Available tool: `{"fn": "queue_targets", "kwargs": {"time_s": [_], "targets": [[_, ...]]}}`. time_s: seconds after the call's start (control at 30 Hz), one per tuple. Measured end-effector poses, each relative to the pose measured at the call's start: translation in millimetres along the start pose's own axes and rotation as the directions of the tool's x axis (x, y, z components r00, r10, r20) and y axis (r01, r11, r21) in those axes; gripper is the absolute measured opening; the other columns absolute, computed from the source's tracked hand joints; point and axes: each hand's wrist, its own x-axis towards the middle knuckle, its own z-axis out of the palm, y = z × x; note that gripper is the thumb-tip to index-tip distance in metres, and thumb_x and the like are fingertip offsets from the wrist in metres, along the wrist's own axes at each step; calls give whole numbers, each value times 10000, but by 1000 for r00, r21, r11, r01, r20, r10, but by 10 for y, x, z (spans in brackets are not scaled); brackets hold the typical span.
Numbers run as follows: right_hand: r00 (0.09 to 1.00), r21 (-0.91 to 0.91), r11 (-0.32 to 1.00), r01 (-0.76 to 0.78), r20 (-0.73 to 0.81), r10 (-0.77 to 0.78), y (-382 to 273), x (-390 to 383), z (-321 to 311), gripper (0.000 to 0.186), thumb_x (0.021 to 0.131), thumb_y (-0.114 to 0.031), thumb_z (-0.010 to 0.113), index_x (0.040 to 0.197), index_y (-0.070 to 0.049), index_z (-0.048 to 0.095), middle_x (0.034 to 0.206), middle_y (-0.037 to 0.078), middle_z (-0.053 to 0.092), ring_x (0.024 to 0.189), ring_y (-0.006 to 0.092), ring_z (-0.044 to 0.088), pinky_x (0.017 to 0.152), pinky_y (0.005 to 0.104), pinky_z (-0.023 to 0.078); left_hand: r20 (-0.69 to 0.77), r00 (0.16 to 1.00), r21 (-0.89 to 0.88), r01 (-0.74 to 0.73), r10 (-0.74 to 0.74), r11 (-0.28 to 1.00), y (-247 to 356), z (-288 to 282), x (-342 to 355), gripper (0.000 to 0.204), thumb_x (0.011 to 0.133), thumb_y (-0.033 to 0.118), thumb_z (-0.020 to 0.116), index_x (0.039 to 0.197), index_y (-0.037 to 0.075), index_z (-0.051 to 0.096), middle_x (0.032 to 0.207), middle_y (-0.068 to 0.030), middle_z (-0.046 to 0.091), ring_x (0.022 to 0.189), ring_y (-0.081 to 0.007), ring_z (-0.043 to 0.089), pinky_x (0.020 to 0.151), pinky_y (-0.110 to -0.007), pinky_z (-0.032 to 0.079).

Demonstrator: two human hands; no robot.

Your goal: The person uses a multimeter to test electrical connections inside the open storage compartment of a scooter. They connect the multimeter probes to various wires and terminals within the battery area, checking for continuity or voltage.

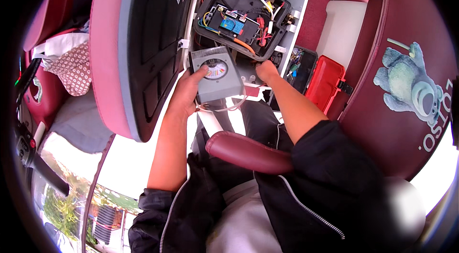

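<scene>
My left hand holds a grey box-shaped meter with a round dial on its face, fingers wrapped around its left side. A thin lead loops below the meter. My right hand is closed, fingers curled down at the lower edge of an open black electrical box full of coloured wires, a blue part and an orange cable. What the right hand grips is hidden.
A pink and grey raised lid panel stands at the left. An open red tool case with small parts lies at the right. A dark red seat back with a bear picture is at the right, a padded armrest below.
</scene>
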Motion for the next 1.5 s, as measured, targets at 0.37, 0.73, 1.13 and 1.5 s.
{"fn": "queue_targets", "kwargs": {"time_s": [0.37,0.73,1.13,1.5], "targets": [[873,-161,859,485,35,-486,-770,-383,349,298,899,-285,471,975,-22,590,924,266,632,914,432,600,814,485,477,10,997,-33,75,-75,997,155,-54,-609,439,914,184,554,1293,0,434,1177,-113,563,1047,-195,562,867,-326,465],[972,-31,972,235,-22,-236,-1240,161,1015,314,854,-300,503,987,-36,607,1031,243,626,994,414,587,876,456,472,23,992,-164,124,-122,979,103,-169,-722,534,901,230,591,1341,8,384,1223,-117,532,1108,-218,532,931,-351,442],[969,-113,971,213,-103,-224,-1301,143,999,297,859,-274,482,1052,-100,624,990,215,639,959,400,596,842,464,482,20,996,-200,86,-83,976,83,-166,-725,477,913,208,576,1310,-1,414,1183,-123,554,1058,-212,562,900,-345,461],[902,-330,858,393,-45,-430,-1344,58,848,272,852,-202,479,1065,-119,627,959,188,653,933,371,619,796,460,495,10,994,-204,106,-106,973,107,-157,-727,483,908,202,577,1314,0,409,1197,-127,547,1076,-216,551,910,-354,454]]}}
